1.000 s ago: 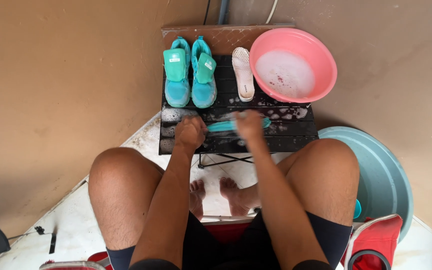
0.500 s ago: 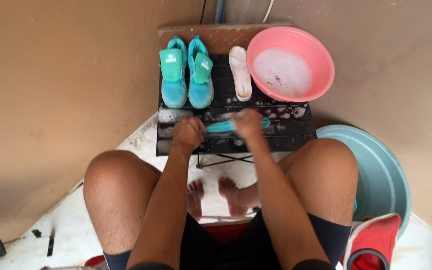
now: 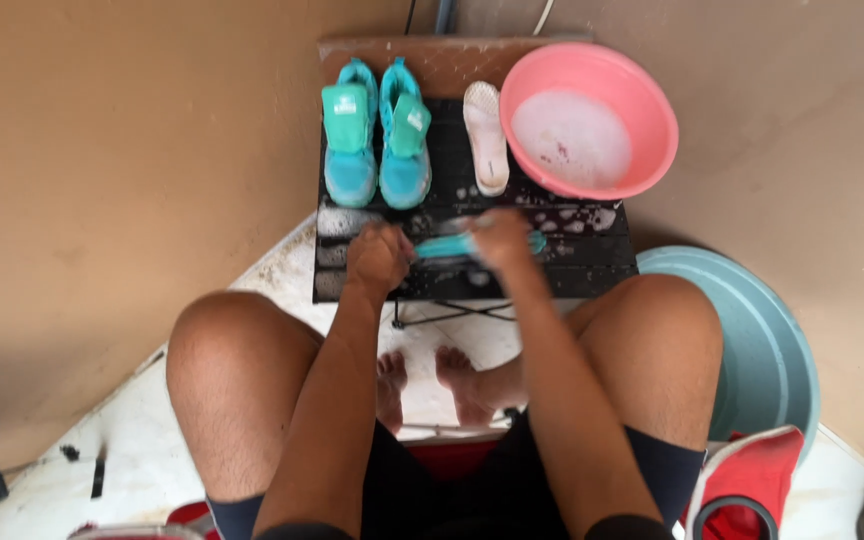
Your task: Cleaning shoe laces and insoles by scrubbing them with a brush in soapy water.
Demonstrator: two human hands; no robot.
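Observation:
A teal insole (image 3: 444, 247) lies flat on the wet, soapy black slatted table (image 3: 592, 262). My left hand (image 3: 379, 256) is closed on its left end and pins it down. My right hand (image 3: 500, 238) presses on the insole's right half, closed around a small pale brush (image 3: 479, 220) that is mostly hidden by the fingers. The insole's tip (image 3: 535, 242) sticks out past that hand. A pair of teal sneakers (image 3: 376, 135) stands at the table's far left, a white insole (image 3: 486, 136) beside them.
A pink basin (image 3: 642, 85) of foamy water sits on the table's far right corner. A pale green tub (image 3: 767, 340) is on the floor by my right knee, a red chair edge (image 3: 752, 475) below it. Brown walls close in on both sides. My bare feet rest under the table.
Both hands stay on the teal insole, with only small shifts of the right hand over it. The view has drifted slightly.

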